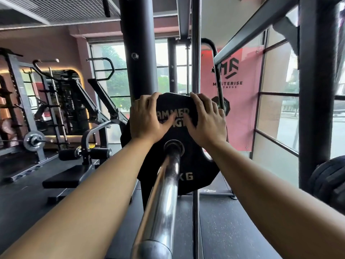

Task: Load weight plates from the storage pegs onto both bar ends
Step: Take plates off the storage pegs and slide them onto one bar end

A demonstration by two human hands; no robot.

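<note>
A black weight plate (188, 165) with white lettering sits on the chrome bar sleeve (164, 193), which runs from the bottom of the view up through the plate's centre hole. My left hand (147, 118) lies flat on the plate's upper left face, fingers curled over its top edge. My right hand (205, 120) presses the upper right face, fingers over the rim. Both arms are stretched forward. Behind this plate the edge of another black plate (124, 135) shows at the left.
A black rack upright (136, 53) stands just behind the plate, another upright (315, 90) at right with a stored black plate (328, 180) low beside it. A padded bench machine (74, 176) and a loaded barbell (34, 141) stand left. Windows and a pink banner lie ahead.
</note>
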